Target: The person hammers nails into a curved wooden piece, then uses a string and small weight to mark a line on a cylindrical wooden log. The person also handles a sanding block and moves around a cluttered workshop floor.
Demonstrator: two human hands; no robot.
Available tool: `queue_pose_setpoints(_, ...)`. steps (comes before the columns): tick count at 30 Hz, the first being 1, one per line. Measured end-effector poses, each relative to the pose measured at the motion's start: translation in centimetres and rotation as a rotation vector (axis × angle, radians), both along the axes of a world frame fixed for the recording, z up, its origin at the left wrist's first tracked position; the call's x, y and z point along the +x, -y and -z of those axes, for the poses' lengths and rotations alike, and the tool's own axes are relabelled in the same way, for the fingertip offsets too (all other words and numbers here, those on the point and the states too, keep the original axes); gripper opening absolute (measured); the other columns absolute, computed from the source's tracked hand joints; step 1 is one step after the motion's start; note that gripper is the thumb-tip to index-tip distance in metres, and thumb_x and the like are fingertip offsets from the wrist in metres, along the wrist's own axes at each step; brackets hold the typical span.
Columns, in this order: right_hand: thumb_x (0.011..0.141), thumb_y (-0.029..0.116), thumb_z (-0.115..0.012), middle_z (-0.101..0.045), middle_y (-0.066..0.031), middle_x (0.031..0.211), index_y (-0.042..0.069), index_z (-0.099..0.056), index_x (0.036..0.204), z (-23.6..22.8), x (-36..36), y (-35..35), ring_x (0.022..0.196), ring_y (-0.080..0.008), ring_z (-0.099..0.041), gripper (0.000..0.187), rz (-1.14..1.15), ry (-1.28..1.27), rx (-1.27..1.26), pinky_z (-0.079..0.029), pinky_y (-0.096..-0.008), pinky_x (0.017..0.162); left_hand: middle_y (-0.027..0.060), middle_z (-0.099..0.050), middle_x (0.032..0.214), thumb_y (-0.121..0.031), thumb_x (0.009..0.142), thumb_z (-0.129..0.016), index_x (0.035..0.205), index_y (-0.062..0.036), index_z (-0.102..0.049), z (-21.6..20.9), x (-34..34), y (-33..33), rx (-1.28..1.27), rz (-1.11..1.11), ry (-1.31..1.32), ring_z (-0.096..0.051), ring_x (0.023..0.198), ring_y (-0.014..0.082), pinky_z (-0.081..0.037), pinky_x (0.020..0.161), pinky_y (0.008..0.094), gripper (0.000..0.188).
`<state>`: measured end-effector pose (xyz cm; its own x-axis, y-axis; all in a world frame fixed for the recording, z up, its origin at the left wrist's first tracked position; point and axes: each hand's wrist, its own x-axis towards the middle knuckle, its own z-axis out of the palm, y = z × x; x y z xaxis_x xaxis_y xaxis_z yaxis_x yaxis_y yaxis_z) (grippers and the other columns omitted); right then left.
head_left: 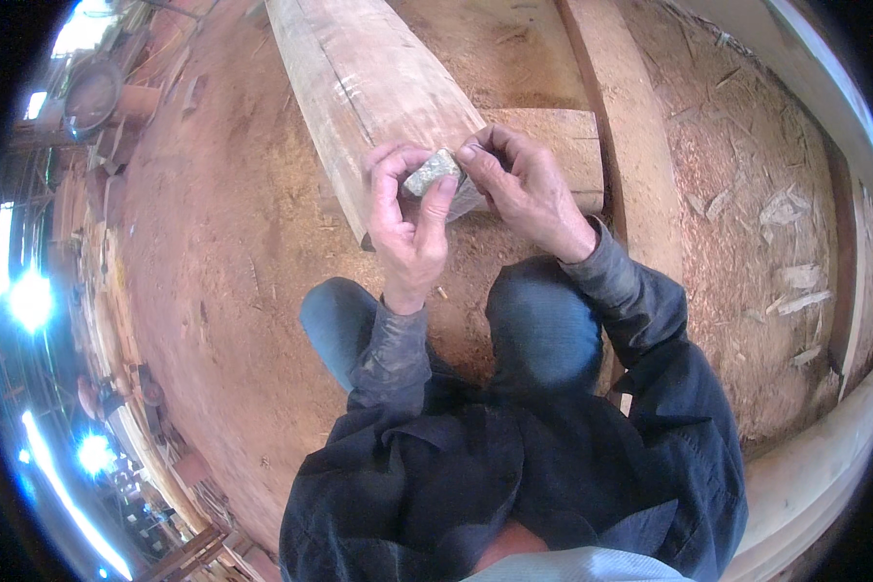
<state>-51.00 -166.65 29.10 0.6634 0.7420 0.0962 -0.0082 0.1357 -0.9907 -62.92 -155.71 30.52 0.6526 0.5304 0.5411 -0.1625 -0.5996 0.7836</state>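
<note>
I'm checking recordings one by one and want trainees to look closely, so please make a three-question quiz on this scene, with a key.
1. Which hand holds the small grey lump with its thumb on one side and curled fingers on the other?
2. True or false: dark sleeves cover both of the person's forearms.
3. In the picture, where is the near end of the large, cracked pale timber? A) at the far left rim; B) just behind the hands; C) along the bottom rim.

Key:
1. The left hand; the right hand has its fingertips at the other end.
2. True.
3. B.
</note>
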Motion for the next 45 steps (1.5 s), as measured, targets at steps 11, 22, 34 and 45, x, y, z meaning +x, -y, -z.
queue_pose_setpoints(11,0.098,0.018,-0.069,-0.068,-0.0094,0.068,-0.005,-0.068,0.09,0.8,0.1,-0.3,0.064,-0.0111,-0.064,0.024,0.105,-0.072,-0.004,-0.051,-0.0316,0.057,0.0167,-0.058,0.118,-0.017,0.092,-0.076,0.115,0.0008,-0.062,0.0,0.3,-0.4,0.098,0.071,-0.057,-0.058,0.112,0.0296,-0.047,0.098,0.0407,0.032)
queue_pose_setpoints(22,0.101,0.014,-0.067,-0.067,-0.0053,0.08,-0.004,-0.065,0.097,-0.3,1.2,0.5,0.071,-0.01,-0.066,0.018,-0.037,0.14,-0.083,-0.056,-0.0257,0.063,0.0151,-0.061,0.118,-0.016,0.09,-0.076,0.111,0.001,-0.066,0.0,-0.5,-2.1,-0.004,0.183,-0.121,-0.059,0.112,0.0267,-0.045,0.101,0.038,0.029)
queue_pose_setpoints(34,0.101,0.015,-0.068,-0.067,-0.0034,0.082,-0.002,-0.066,0.097,-0.5,1.4,0.4,0.076,-0.0104,-0.067,0.017,-0.044,0.313,-0.014,-0.055,-0.0254,0.068,0.0125,-0.06,0.12,-0.03,0.097,-0.07,0.11,0.0016,-0.067,0.5,-0.8,-2.9,-0.205,0.265,-0.043,-0.058,0.113,0.0219,-0.045,0.101,0.0361,0.035)
queue_pose_setpoints(45,0.101,0.018,-0.069,-0.07,-0.0066,0.086,-0.002,-0.066,0.1,-1.2,1.7,1.3,0.079,-0.0134,-0.071,0.02,-0.292,-0.266,0.068,-0.06,-0.0292,0.074,0.0135,-0.058,0.117,-0.038,0.1,-0.065,0.11,0.0037,-0.065,0.3,-0.4,-2.5,-0.432,0.417,0.026,-0.057,0.11,0.0217,-0.045,0.099,0.036,0.043)
